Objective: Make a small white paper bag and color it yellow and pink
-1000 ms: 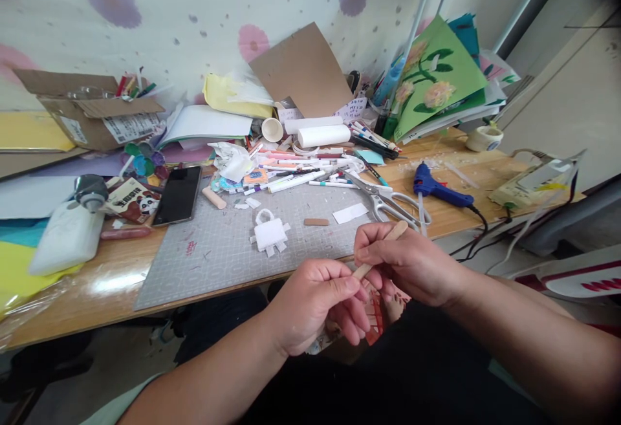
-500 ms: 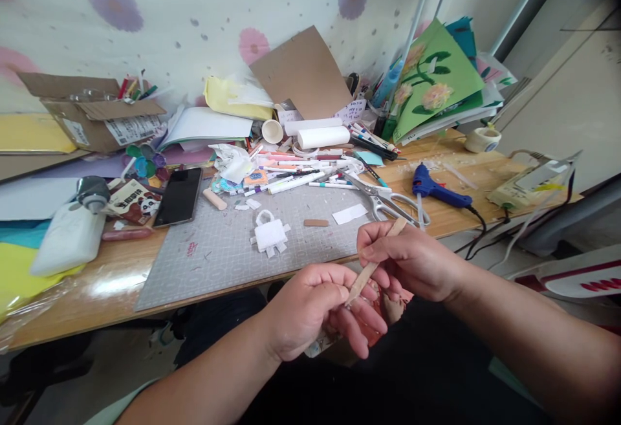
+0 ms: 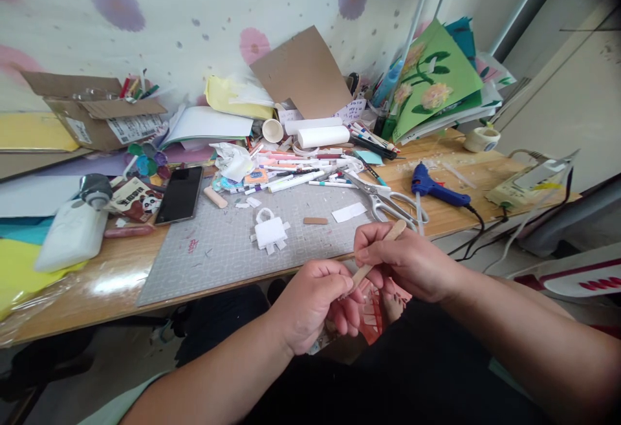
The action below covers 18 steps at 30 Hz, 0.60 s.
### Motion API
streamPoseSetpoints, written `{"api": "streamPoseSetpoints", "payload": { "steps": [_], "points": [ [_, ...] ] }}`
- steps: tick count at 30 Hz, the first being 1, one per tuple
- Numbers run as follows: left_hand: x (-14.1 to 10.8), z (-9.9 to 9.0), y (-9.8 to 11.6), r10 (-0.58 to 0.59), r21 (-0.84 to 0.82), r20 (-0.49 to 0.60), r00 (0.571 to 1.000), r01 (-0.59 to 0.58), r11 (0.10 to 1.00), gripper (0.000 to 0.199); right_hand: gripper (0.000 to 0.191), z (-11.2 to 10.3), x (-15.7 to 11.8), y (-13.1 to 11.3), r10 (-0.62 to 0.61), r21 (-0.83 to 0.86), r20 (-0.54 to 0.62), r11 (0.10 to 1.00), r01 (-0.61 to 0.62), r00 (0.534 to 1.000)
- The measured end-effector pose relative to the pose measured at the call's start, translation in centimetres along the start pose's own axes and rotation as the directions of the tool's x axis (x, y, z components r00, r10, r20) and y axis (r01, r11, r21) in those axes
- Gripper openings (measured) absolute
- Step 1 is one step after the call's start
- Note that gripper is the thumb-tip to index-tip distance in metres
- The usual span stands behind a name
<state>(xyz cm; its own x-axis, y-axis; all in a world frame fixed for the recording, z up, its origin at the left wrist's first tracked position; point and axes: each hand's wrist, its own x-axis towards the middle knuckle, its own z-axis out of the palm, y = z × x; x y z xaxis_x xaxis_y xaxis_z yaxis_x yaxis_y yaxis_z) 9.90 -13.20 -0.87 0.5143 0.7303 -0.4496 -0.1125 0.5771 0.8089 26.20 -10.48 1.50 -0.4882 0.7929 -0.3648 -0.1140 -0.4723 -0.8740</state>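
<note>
Between my two hands, just off the table's front edge, is a wooden craft stick [image 3: 396, 229], slanting up to the right with its rounded end showing. My left hand [image 3: 320, 305] pinches the lower end between thumb and fingers. Higher up, my right hand [image 3: 405, 260] grips the stick with thumb and forefinger. On the grey cutting mat [image 3: 194, 270] lies a small white padded piece [image 3: 270, 233] with a loop on top and short tabs round its sides. A short brown strip [image 3: 315, 221] and a white paper strip [image 3: 349, 213] lie to its right.
Scissors [image 3: 383, 204] and a blue glue gun [image 3: 434, 187] with its cord lie at the right. Many markers [image 3: 295, 181] are heaped behind the mat. A phone [image 3: 179, 195] and a white bottle [image 3: 72, 231] are at the left, a cardboard box [image 3: 97, 114] behind them.
My left hand's fingers have curled in closer around the stick's lower end. The stick has turned slightly, showing more of its flat face. Things on the table have not moved.
</note>
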Motion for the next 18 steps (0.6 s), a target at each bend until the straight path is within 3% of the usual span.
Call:
{"api": "streamPoseSetpoints", "payload": {
  "steps": [8,18],
  "points": [
    [0.13,0.37,-0.21,0.017,0.002,-0.07,0.997,-0.016,1.0,0.011,0.011,-0.12,-0.31,0.27,-0.032,-0.071,-0.004,0.997,0.032,0.999],
    [-0.55,-0.61,0.26,0.015,0.049,0.14,0.99,-0.022,0.999,0.02,0.008,-0.42,-0.42,-0.22,-0.019,0.038,-0.003,0.999,0.019,1.0]
  ]
}}
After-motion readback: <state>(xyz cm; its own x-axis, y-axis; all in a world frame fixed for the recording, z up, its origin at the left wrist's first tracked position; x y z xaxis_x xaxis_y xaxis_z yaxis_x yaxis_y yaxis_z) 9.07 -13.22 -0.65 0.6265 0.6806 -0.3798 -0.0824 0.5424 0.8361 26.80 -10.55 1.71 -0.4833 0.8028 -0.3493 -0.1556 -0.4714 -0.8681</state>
